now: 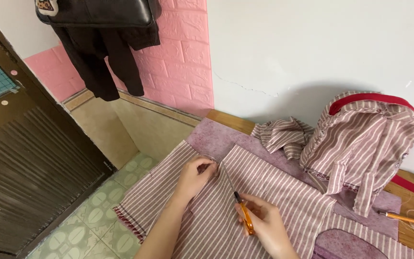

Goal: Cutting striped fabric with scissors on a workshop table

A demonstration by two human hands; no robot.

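A right hand (pixel 264 225) is closed around the orange handles of scissors (pixel 238 204), whose long axis runs up and slightly left, blades pointing at the left hand (pixel 196 175). That hand pinches the edge of striped pink and white fabric (pixel 274 187) between closed fingers. The blade tips are thin and hard to make out against the stripes. Right of the scissors sits 1 heap of matching striped cloth (pixel 365 139).

Fabric heap (pixel 360 144) right; left open.
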